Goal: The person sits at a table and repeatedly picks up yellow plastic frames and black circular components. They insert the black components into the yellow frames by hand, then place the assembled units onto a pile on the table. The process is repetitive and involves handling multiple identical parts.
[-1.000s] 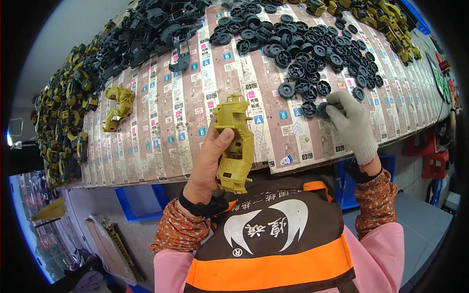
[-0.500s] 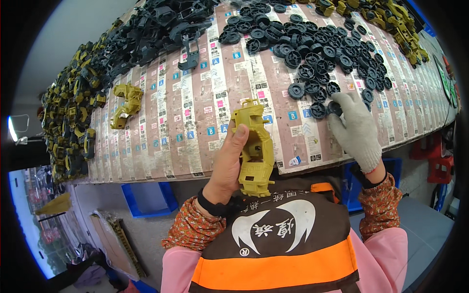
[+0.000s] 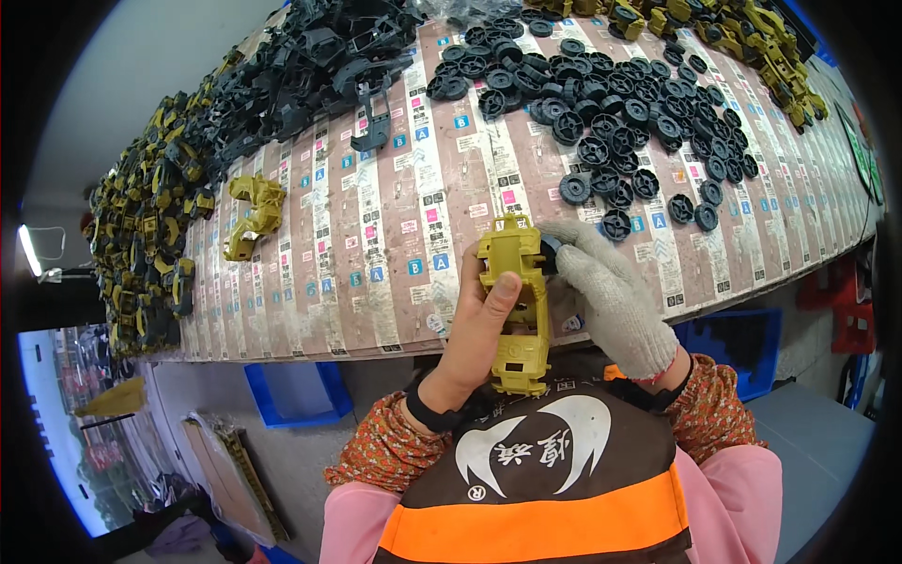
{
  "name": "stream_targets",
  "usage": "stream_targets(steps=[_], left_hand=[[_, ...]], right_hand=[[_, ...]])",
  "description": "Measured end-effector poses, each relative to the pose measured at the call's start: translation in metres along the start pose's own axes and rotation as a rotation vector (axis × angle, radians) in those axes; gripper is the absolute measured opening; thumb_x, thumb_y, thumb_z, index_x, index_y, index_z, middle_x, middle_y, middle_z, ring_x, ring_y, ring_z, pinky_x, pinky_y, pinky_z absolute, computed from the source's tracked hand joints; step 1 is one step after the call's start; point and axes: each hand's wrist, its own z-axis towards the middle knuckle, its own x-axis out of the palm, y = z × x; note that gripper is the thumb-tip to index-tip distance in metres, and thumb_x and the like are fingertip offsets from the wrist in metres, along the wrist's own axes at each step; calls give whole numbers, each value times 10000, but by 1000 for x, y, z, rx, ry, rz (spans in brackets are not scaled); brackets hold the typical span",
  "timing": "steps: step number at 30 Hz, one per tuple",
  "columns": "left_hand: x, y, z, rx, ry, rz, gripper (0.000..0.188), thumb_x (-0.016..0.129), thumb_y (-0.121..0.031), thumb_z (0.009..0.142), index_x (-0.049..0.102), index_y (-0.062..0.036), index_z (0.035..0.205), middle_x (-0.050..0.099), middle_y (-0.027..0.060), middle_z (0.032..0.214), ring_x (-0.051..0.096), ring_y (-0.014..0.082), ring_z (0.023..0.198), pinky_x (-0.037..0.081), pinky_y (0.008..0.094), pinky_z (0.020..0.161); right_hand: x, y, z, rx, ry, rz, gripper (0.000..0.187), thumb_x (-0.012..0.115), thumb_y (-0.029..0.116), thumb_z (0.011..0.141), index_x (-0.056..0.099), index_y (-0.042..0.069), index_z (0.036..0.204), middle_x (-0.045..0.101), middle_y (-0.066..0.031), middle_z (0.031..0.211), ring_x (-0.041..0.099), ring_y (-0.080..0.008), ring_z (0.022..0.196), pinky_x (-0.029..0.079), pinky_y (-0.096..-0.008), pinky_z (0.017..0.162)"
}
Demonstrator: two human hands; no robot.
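Bare and closed around its left side, my left hand (image 3: 477, 324) holds an olive-yellow toy vehicle chassis (image 3: 520, 352) upright near the table's front edge. My right hand (image 3: 615, 301), in a pale knitted glove, pinches a black toy wheel (image 3: 549, 252) against the chassis's upper right side. Gloved fingers cover much of that wheel, so I cannot tell whether it sits on the axle. Beyond my hands spreads a loose heap of black wheels (image 3: 615, 113). A single yellow body part (image 3: 254, 218) lies to the left on the table.
Dark grey plastic parts (image 3: 310, 66) pile up at the far left, beside a heap of yellow-and-black assemblies (image 3: 150, 226). More yellow parts (image 3: 766, 56) lie at the far right. The table (image 3: 376, 244) is covered with printed sheets. Blue bins (image 3: 299, 393) stand below its front edge.
My right hand has picked a wheel from the heap and brought it left to the chassis. My left hand has shifted slightly right with the chassis.
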Motion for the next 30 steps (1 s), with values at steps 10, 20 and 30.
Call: stream_targets(steps=[10, 20, 30], left_hand=[[4, 6, 2, 282, 45, 308, 686, 694, -384, 1066, 296, -56, 1517, 594, 105, 1329, 610, 185, 1193, 507, 352, 1035], [-2, 9, 0, 269, 222, 599, 707, 692, -393, 1063, 293, -37, 1526, 669, 141, 1289, 677, 243, 1176, 535, 381, 1007], [-6, -6, 13, -89, 49, 38, 604, 647, -454, 1084, 430, -94, 1517, 636, 45, 1246, 653, 114, 1103, 593, 301, 906]], right_hand=[[-3, -23, -2, -634, -141, -779, 498, 603, 68, 972, 545, -39, 1455, 699, -277, 1103, 717, -418, 949, 571, -464, 835], [-1, -6, -19, -547, -133, -793, 413, 617, 54, 872, 636, -9, 1280, 724, -264, 942, 715, -475, 845, 567, -541, 756], [-61, 36, 14, -504, -226, -1546, 238, 667, 53, 898, 723, 55, 1129, 682, -191, 1051, 694, -386, 941, 561, -469, 782]])
